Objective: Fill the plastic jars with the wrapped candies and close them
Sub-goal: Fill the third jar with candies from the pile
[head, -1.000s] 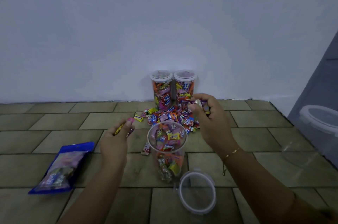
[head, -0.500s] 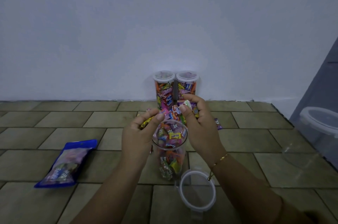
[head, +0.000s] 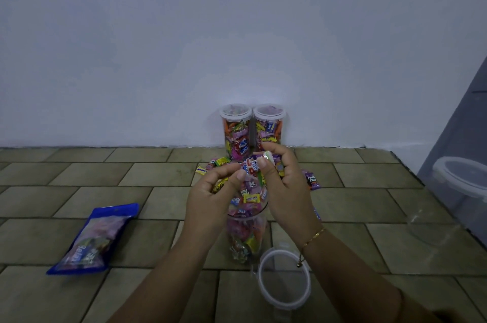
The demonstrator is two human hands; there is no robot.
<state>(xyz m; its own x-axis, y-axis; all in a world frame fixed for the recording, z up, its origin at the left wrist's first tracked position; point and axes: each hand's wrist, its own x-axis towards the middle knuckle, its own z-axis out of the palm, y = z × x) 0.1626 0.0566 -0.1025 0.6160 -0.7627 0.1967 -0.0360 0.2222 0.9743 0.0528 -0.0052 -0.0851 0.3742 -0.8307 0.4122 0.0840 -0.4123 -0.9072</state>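
On the tiled floor (head: 158, 175), both hands hold wrapped candies over an open clear jar (head: 246, 230).
Left hand (head: 210, 198) and right hand (head: 286, 185) each clutch bright candies (head: 251, 165); two lidded full jars (head: 235, 130) stand at the wall, one loose lid (head: 283, 279) nearby.

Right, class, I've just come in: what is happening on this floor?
A person holds both hands over an open jar, part full of sweets. The left hand and right hand each grip wrapped candies. Two closed jars stand by the wall; the lid lies nearby.
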